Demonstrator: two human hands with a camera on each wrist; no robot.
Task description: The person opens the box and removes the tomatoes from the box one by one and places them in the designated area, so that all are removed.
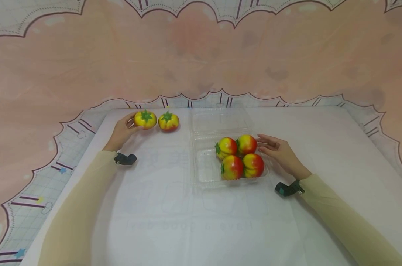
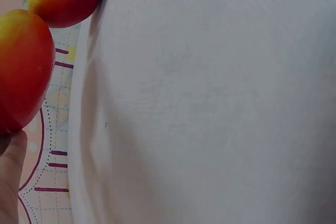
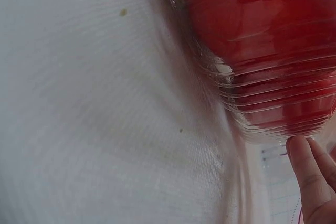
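Note:
At the far left of the table, my left hand (image 1: 122, 130) grips a yellow-red tomato (image 1: 145, 119) with a green star-shaped top. Its thumb (image 2: 12, 163) presses the red underside in the left wrist view. Just right of it sits a second tomato (image 1: 168, 121). A clear plastic clamshell box (image 1: 205, 171) lies with its lid (image 1: 220, 121) folded back. Several tomatoes (image 1: 232, 167) fill the box's right part. Beside the box's right wall, my right hand (image 1: 282, 153) has its fingers extended, and the fingertips (image 3: 298, 148) touch or nearly touch the ribbed plastic.
A white cloth (image 1: 154, 225) covers the table. Its far edge meets a patterned pink and blue sheet (image 1: 220, 55). The left part of the box shows its bare floor. Dark wrist cameras (image 1: 125, 159) are strapped to both wrists.

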